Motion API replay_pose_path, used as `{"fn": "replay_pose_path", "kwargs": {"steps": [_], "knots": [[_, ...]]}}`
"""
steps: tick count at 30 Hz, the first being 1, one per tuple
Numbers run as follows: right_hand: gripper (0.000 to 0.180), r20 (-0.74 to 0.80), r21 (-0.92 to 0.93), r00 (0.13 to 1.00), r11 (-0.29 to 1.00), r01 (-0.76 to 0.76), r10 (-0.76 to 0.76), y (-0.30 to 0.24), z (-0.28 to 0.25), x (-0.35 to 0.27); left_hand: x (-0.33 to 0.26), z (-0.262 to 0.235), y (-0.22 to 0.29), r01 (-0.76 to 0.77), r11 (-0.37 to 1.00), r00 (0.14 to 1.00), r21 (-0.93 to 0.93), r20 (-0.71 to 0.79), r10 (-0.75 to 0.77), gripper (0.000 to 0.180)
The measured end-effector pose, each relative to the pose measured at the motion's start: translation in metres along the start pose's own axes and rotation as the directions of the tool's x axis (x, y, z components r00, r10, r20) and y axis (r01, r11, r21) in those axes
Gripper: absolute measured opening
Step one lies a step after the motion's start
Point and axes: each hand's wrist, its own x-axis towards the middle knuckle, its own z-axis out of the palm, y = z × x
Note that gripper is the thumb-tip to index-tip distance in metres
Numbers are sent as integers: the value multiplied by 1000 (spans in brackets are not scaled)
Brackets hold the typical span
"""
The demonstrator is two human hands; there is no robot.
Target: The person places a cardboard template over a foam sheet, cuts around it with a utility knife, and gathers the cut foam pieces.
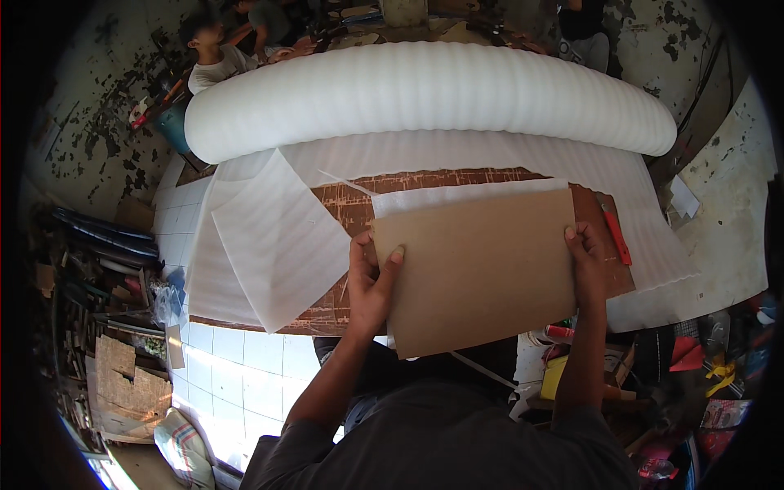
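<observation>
A flat brown cardboard sheet (482, 273) is held up in front of me over the table's near edge. My left hand (374, 278) pinches its left side, thumb on the front face. On the right side, my right hand (586, 255) grips the edge, thumb also in front. Behind the cardboard, a white foam sheet (465, 194) shows along the top and a little at the lower left. Close to my right hand, a red-handled cutter (614, 233) lies on the scored brown board (347, 200). Cut white foam pieces (282, 245) lie left of my left hand.
A large white foam roll (433, 98) spans the table's far side, its loose end spread under the board. Other people (216, 57) are beyond it. Scrap wood and cardboard (131, 380) crowd the left floor. Mixed clutter (670, 351) stands at my lower right.
</observation>
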Motion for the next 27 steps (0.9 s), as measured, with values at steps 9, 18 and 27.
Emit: {"fn": "replay_pose_path", "kwargs": {"steps": [9,18,27], "knots": [[21,-12,150,1000,989,18,-17,5,-8,2,2,-3,1,-6,1000,1000,-26,-3,6,31],[20,-77,221,997,974,44,-28,13,-11,-2,-4,1,2,56,997,994,55,88,-60,27],[17,-40,305,999,951,39,-28,13,-14,-1,-2,0,-7,-39,979,995,198,97,20,26]]}}
